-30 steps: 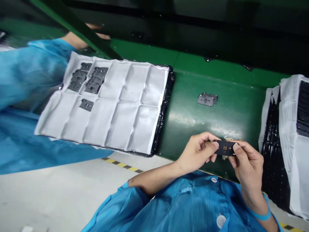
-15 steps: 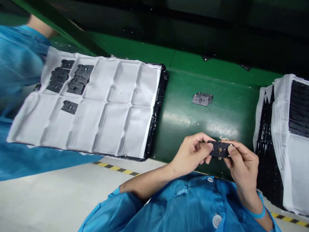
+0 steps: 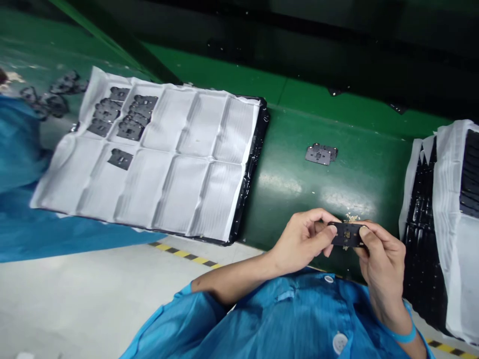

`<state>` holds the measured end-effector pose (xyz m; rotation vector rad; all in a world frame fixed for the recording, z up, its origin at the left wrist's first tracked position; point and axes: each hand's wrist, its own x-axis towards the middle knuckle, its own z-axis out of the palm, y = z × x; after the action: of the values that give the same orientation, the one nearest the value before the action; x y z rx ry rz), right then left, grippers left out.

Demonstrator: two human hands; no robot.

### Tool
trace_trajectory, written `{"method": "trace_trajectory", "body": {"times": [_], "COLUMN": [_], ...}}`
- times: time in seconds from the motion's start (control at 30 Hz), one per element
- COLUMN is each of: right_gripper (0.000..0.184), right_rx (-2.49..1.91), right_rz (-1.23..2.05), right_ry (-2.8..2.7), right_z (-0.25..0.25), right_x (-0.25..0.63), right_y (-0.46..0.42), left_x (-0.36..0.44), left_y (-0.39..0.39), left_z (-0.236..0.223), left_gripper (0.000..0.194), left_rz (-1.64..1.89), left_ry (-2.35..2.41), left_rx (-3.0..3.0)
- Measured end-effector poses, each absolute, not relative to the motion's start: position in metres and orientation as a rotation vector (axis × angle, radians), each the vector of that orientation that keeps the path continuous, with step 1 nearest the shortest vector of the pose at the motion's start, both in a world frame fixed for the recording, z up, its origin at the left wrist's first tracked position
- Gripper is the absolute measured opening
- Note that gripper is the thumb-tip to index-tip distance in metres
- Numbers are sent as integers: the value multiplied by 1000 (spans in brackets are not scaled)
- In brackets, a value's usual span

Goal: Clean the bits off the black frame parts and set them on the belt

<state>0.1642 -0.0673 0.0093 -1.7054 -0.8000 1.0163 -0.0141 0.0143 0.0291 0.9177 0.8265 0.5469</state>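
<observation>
A small flat black plate with cut-outs (image 3: 347, 234) is pinched between both my hands, just above the near edge of the green bench (image 3: 359, 169). My left hand (image 3: 305, 239) grips its left end with thumb and fingers closed. Its right end sits in the closed fingers of my right hand (image 3: 381, 259). A short way beyond my hands, a small pile of similar grey plates (image 3: 321, 153) lies on the bench.
A black tray lined with white cloth (image 3: 194, 164) lies to the left, holding several dark plates (image 3: 127, 119) in its far-left pockets. A stack of black trays with white cloth (image 3: 441, 224) stands at the right. A co-worker's blue sleeve (image 3: 18, 149) is at the far left.
The co-worker's arm has drawn back off the lined tray to the left, uncovering loose dark parts on the bench. My hands still hold the plate, turning it slightly.
</observation>
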Motion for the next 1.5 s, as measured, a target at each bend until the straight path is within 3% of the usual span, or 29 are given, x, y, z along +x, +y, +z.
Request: {"method": "trace_trajectory", "body": {"times": [0.27,0.47,0.77,0.93,1.23,1.5], "right_gripper": [31,30,19,23,24,33], "right_rx": [-1639,-1670,-1685,-1633,-1670,-1730], "right_rz": [1113,1138,756,625,946,881], "right_ry": [-624,-649,-1168,-1387,-1030,-1170], "right_z": [16,15,21,21,12,-8], "right_x": [161,161,154,155,160,159], "right_y": [-62,-68,-72,-74,-72,-56], "left_x": [-15,-12,-6,-7,-18,-35], "left_y": [14,19,15,15,21,94], "left_z": [31,34,22,19,18,4], "left_gripper": [33,23,21,24,39,12], "left_rz": [512,489,608,591,418,577], "left_ry": [787,827,884,900,818,997], "left_rx": [849,786,565,485,650,1183]}}
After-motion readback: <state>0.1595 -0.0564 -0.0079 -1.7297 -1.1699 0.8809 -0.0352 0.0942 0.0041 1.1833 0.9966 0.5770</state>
